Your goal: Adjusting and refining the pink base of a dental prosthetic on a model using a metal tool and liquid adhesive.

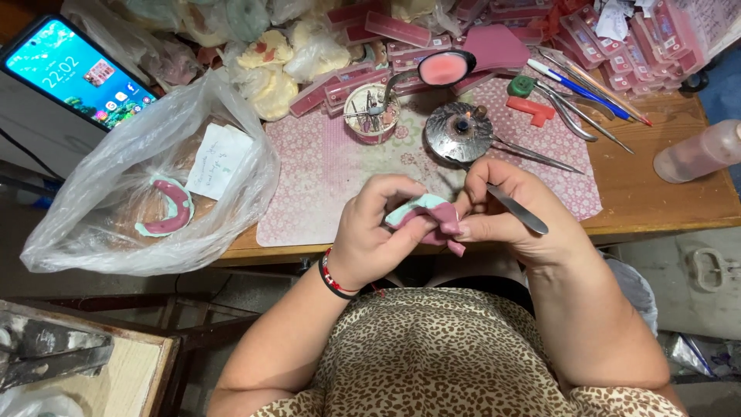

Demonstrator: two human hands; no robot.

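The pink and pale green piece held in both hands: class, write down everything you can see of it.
The pink and pale green piece is a small curved block, pale green on top with pink, wax-like material below and at its right end. It sits above the table edge, gripped by the left hand from the left and touched by the right hand, which also holds a slim metal tool. Fingers hide much of it.

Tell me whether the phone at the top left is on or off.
On. The phone leans at the desk's far left corner with its screen lit bright blue, showing a clock readout and a row of app icons.
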